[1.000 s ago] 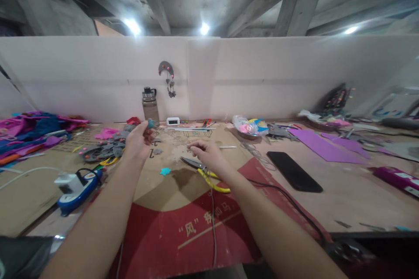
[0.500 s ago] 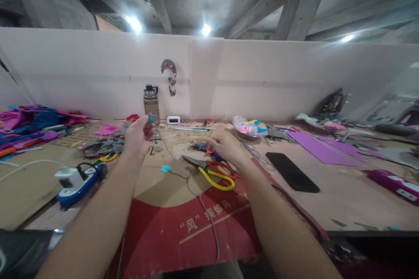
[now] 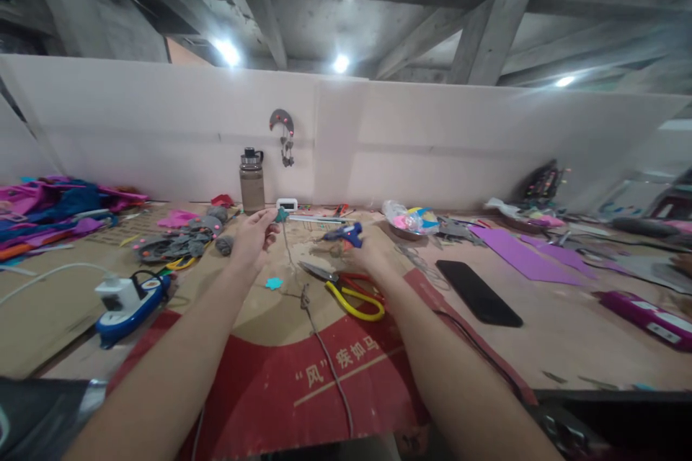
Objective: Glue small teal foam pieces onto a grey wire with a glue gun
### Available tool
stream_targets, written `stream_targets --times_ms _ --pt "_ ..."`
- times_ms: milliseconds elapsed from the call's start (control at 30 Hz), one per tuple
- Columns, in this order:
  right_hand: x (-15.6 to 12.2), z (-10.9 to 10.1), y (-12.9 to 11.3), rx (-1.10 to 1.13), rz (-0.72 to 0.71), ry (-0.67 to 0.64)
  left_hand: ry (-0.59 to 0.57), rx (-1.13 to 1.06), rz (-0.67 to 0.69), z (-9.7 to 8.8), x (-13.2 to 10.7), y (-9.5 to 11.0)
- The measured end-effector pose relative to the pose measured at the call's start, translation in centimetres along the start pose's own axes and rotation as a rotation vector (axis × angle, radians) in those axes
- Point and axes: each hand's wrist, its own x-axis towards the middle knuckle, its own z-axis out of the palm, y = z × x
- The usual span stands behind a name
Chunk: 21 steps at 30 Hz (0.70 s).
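Observation:
My left hand is closed in a pinch on a small teal felt piece, from which a grey cord seems to trail down over the cardboard. My right hand is wrapped round a small blue glue gun, its nozzle toward the left. Below the glue gun lie scissors with one yellow and one red handle, blades toward the upper left. A bright turquoise flower-shaped cutout rests flat on the cardboard between my forearms.
Left stand a blue power strip and a pile of grey felt pieces. A bottle stands by the white partition. Rightward lie a black phone, purple sheets and a foil bowl.
My left hand has moved right and slightly down with the teal piece, nearer the glue gun. My right hand has lifted the glue gun, which now shows more clearly. The cord has shifted.

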Motion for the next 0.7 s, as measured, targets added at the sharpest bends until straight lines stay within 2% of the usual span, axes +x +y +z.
stream_targets --times_ms 100,167,233,300,433,600,700 --pt "0.2 -0.8 -1.6 0.12 0.124 0.148 0.02 -0.038 -0.012 -0.3 0.3 -0.3" --pt "-0.1 -0.6 -2.6 0.356 0.138 0.093 0.054 -0.068 -0.04 -0.3 0.4 -0.4" --pt "-0.8 -0.2 -3.7 0.598 0.103 -0.021 0.094 -0.089 -0.067 -0.3 0.4 -0.5" --pt "-1.7 0.2 -4.8 0.714 0.031 -0.113 0.129 -0.093 -0.083 -0.2 0.3 -0.5" --pt "-3.3 0.2 -6.3 0.658 -0.117 -0.197 0.136 -0.088 -0.071 0.0 0.1 -0.6" --pt "-4.2 0.3 -6.9 0.588 -0.227 -0.139 0.098 -0.062 -0.081 0.3 -0.1 -0.9" --pt "-4.3 0.4 -6.8 0.464 -0.254 -0.114 0.092 -0.06 -0.083 0.3 -0.1 -1.1"
